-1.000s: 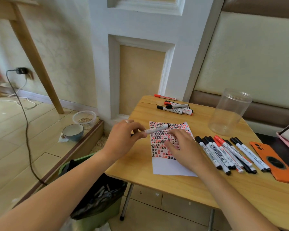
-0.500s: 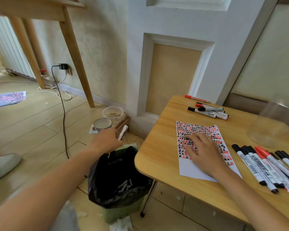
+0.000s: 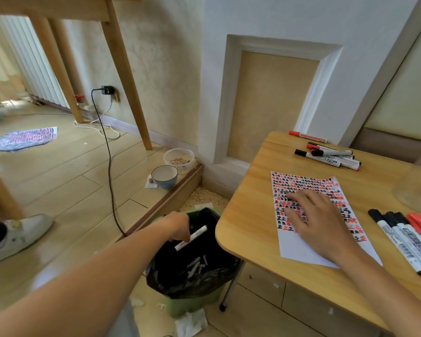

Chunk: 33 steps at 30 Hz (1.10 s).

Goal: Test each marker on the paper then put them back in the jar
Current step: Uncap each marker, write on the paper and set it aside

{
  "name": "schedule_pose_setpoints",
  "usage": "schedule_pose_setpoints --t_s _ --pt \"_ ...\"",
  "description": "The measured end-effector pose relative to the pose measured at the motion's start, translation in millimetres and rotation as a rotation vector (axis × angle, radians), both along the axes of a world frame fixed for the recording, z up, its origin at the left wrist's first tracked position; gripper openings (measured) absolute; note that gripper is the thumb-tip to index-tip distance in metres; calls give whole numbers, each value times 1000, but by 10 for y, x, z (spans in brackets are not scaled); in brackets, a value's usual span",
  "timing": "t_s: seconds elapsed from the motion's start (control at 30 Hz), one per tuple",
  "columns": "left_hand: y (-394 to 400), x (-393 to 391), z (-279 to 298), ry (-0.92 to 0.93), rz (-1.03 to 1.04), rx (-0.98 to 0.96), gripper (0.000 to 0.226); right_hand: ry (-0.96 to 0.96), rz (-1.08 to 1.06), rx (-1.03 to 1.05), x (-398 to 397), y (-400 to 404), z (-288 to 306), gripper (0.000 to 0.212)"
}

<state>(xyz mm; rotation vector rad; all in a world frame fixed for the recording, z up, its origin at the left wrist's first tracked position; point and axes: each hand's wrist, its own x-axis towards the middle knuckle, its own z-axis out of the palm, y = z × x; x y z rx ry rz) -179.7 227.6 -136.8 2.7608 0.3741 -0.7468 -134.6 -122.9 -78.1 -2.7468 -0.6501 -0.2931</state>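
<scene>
My left hand point(image 3: 178, 226) reaches down over the green bin with a black bag point(image 3: 204, 299) and pinches a white marker point(image 3: 192, 237) at its fingertips, just above the bag's opening. Several discarded markers point(image 3: 196, 265) lie inside the bag. On the wooden table point(image 3: 248, 229), my right hand point(image 3: 319, 222) lies flat on the paper point(image 3: 301, 255), which is covered in red and black marks. A row of black and red markers point(image 3: 404, 239) lies right of the paper. More markers point(image 3: 326, 155) sit at the table's back. The clear jar point(image 3: 417, 190) stands at the right edge.
On the floor left of the bin stand a bowl point(image 3: 164, 176) and a plastic tub point(image 3: 179, 158). A black cable point(image 3: 110, 166) runs from a wall plug. A shoe point(image 3: 17, 233), a marked sheet point(image 3: 24, 138) and wooden table legs point(image 3: 124, 76) are further left.
My left hand carried the marker off the table, down and left, to above the bin. The view swung left with it. My right hand stayed flat on the paper.
</scene>
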Motion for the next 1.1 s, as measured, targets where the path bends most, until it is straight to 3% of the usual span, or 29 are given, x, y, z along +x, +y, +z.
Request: schedule_pose_setpoints --t_s 0.1,0.23,0.37,0.43,0.53,0.63,0.87,1.1 --pt "-6 113 14 -220 70 -39 32 -1 -5 -3 -1 6 -1 56" --pt "-235 267 327 -756 265 -200 26 -5 -7 -3 -19 27 7 54" --pt "-763 263 755 -1108 227 -334 28 2 -11 13 -44 46 21 52" --pt "-1075 251 875 -1107 107 -373 30 13 -8 54 -47 48 36 57" --pt "-1498 275 877 -1010 -125 -376 35 40 -12 160 -11 26 3 39" --pt "-1756 416 789 -906 -255 -343 43 52 -11 271 9 -10 -28 35" --pt "-1886 749 687 -802 -331 -198 44 -6 -2 234 -11 -4 -26 23" --pt "-1877 779 647 -804 -296 -205 41 117 -7 324 211 -146 234 17"
